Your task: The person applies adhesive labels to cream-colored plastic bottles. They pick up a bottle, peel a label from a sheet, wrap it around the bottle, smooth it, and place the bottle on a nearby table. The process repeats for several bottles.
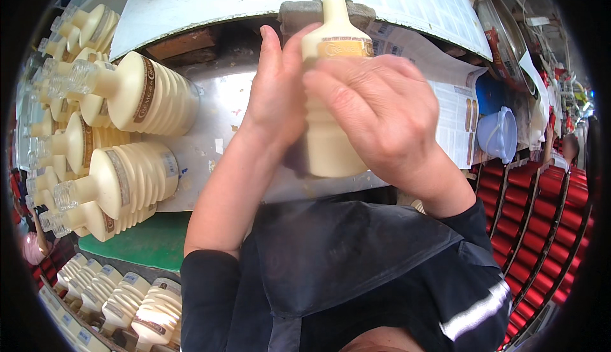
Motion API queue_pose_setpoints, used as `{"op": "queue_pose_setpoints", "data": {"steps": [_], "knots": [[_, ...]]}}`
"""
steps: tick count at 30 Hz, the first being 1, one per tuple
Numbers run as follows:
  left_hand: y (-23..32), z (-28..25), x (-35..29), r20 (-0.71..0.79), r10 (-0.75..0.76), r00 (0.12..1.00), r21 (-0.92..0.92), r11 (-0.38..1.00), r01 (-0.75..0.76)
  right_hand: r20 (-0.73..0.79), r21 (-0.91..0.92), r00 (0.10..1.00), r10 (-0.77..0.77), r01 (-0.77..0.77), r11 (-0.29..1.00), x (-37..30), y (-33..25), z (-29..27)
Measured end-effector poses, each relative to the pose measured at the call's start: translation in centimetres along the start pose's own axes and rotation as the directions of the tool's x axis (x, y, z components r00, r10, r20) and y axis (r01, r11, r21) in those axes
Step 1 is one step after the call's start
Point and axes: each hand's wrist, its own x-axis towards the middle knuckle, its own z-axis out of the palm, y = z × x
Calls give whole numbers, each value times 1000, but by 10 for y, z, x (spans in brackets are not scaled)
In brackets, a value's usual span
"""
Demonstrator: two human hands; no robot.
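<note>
A cream-coloured bottle (337, 154) with a clear threaded glass neck lies before me, neck pointing away. Around its shoulder runs a label (349, 47) with a gold panel and brown edge. Against the bottle's left side rests my left hand (280, 88), thumb stretched out and apart. Its other fingers run toward the bottle and are partly hidden behind it. Over the bottle's front, just below the label's upper part, lies my right hand (388, 113). Its fingers are bent and slightly blurred, the tips hidden. A grey cloth pad (298, 12) sits behind the bottle's neck.
Many similar bottles (143, 94) lie stacked on the metal bench (216, 78) at left; more stand in a crate (67, 323) below. A white board (184, 8) spans the far side. Printed sheets (445, 91), a pale bucket (498, 133) and red cylindrical rows (538, 215) are right.
</note>
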Motion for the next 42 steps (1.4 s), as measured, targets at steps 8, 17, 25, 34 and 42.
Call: {"op": "queue_pose_setpoints", "data": {"steps": [8, 17, 25, 34, 42], "knots": [[2, -4, -2, 26, -21, 999, -78, 997, 23, 130, 39, 991, 8, -13, 999, 9, -3, -2], [1, -4, -3, 11, -20, 1000, -58, 998, 20, 135, 40, 988, -70, 65, 997, 8, 8, -1], [0, -2, -7, -29, 58, 998, 121, 991, -54, 84, 676, 686, 723, -572, 465, -29, 54, -3], [-19, 1, -13, -82, 259, 962, 646, 749, -146, 608, 497, 339, 718, -867, -12, -78, 54, -3], [-22, -13, -11, -96, 159, 983, 355, 928, -116, 579, 408, 424, 696, -890, 203, -67, 27, -7]]}}
